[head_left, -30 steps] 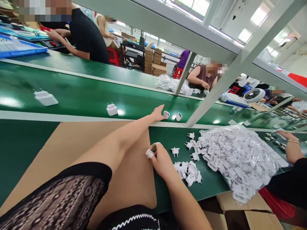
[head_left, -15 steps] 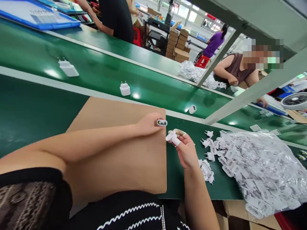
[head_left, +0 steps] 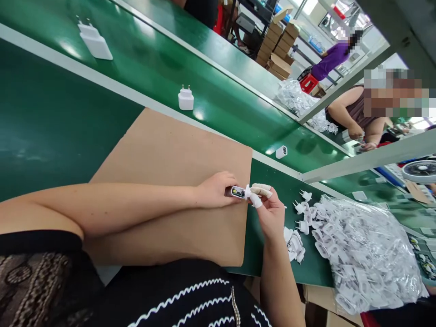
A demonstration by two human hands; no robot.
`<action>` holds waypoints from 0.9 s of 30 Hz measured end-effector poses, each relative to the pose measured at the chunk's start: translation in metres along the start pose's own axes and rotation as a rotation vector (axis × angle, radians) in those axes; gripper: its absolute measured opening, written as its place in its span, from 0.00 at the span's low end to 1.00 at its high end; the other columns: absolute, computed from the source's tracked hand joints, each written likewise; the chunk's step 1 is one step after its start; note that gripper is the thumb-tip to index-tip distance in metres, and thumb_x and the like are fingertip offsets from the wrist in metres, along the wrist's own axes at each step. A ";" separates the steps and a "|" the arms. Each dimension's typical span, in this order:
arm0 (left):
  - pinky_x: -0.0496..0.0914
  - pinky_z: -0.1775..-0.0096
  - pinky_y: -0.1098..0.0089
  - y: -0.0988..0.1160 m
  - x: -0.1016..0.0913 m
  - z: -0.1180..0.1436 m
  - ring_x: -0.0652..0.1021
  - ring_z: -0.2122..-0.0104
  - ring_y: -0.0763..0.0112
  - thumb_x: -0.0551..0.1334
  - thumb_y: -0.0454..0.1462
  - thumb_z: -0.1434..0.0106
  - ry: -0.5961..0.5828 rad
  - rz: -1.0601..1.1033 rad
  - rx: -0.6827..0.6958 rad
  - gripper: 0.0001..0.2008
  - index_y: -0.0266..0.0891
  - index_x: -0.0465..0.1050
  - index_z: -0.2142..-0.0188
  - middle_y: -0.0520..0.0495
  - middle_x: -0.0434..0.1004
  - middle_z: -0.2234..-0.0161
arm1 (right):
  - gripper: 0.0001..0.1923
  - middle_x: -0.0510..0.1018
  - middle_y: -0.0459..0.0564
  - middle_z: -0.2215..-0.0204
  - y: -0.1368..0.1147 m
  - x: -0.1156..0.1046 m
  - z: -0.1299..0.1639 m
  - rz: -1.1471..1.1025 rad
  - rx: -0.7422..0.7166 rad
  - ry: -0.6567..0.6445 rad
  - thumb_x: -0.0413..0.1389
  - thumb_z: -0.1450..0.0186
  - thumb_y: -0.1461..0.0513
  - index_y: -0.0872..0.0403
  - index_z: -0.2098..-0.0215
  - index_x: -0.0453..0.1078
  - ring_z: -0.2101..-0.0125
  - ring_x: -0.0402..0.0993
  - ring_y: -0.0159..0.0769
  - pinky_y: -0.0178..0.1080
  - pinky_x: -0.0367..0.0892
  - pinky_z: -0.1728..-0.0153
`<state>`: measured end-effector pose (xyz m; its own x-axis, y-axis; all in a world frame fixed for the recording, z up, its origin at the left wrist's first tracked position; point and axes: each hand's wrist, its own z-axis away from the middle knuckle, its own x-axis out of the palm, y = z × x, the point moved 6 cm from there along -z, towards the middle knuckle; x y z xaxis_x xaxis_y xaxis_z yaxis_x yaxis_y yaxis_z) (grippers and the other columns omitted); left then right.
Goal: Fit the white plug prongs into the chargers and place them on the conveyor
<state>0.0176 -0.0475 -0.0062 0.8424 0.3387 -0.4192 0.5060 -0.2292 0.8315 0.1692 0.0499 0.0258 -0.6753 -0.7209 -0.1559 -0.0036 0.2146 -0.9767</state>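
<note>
Over the right edge of the cardboard sheet, my left hand grips a white charger housing; its open end faces right and shows circuit parts inside. My right hand, with white covers on some fingertips, pinches a white plug cap against that open end. The fingers hide much of the cap. Close by on the right lie several loose plug caps, beside a clear plastic bag full of more white caps.
On the green belt beyond the cardboard stand a white charger, another charger and a housing. A slanting metal post rises at the right. Across the belt a co-worker handles parts, with a fan nearby.
My right hand has brought the plug cap to the housing's open end, where they now meet. The housing has turned slightly in my left hand. The head view has tilted and shifted.
</note>
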 end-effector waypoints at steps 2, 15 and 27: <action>0.70 0.52 0.61 -0.001 -0.001 0.000 0.78 0.57 0.59 0.74 0.41 0.39 -0.002 0.022 -0.005 0.14 0.41 0.80 0.56 0.45 0.80 0.58 | 0.12 0.77 0.52 0.52 -0.006 -0.002 0.001 0.086 -0.066 -0.009 0.68 0.36 0.57 0.48 0.55 0.80 0.56 0.78 0.41 0.44 0.78 0.58; 0.70 0.54 0.60 -0.009 0.002 -0.001 0.77 0.59 0.59 0.70 0.40 0.37 -0.056 0.049 -0.018 0.06 0.41 0.80 0.67 0.46 0.79 0.62 | 0.12 0.73 0.53 0.65 -0.037 0.039 -0.003 0.998 -0.365 -0.201 0.53 0.31 0.68 0.51 0.58 0.78 0.62 0.69 0.47 0.45 0.68 0.61; 0.71 0.56 0.62 -0.008 0.004 0.000 0.78 0.61 0.60 0.70 0.41 0.38 -0.033 0.038 -0.033 0.07 0.41 0.80 0.66 0.46 0.79 0.64 | 0.10 0.75 0.51 0.66 -0.031 0.039 -0.003 0.923 -0.282 -0.057 0.54 0.33 0.64 0.50 0.58 0.78 0.63 0.71 0.45 0.43 0.67 0.61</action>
<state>0.0174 -0.0443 -0.0144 0.8669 0.3002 -0.3979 0.4671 -0.2111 0.8586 0.1412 0.0169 0.0506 -0.4643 -0.2180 -0.8584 0.3289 0.8575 -0.3956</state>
